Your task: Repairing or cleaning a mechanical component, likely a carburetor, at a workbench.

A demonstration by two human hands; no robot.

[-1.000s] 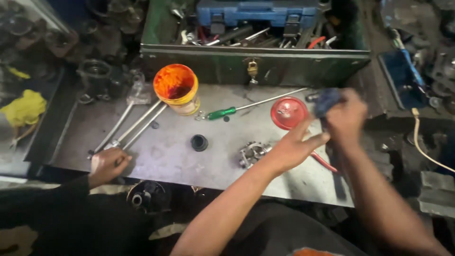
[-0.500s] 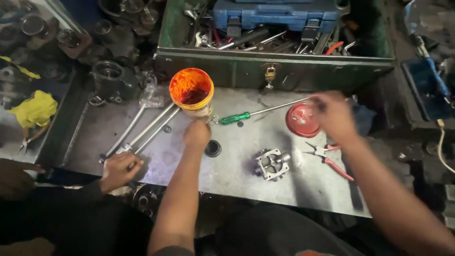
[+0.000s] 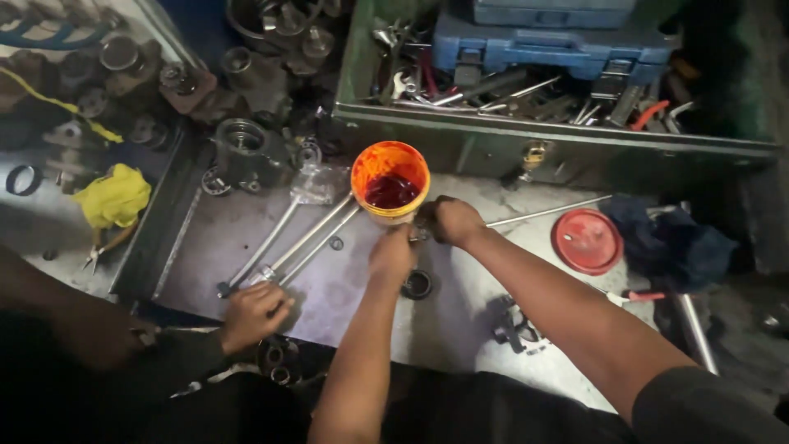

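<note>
Your left hand (image 3: 393,253) and right hand (image 3: 448,220) meet just below the round orange plastic tub of dark red grease (image 3: 389,181), which stands upright on the grey metal counter (image 3: 460,321). Your right-hand fingers are clenched around the handle end of a long thin steel-shafted screwdriver (image 3: 546,212); your left-hand fingers are curled at the tub's base, and whether they grasp anything cannot be told. A small black ring (image 3: 417,284) lies just below your left hand. The round red plastic lid (image 3: 587,240) lies well apart, to the right. A co-worker's hand (image 3: 253,314) rests at the counter's near edge beside long steel wrenches (image 3: 308,238).
</note>
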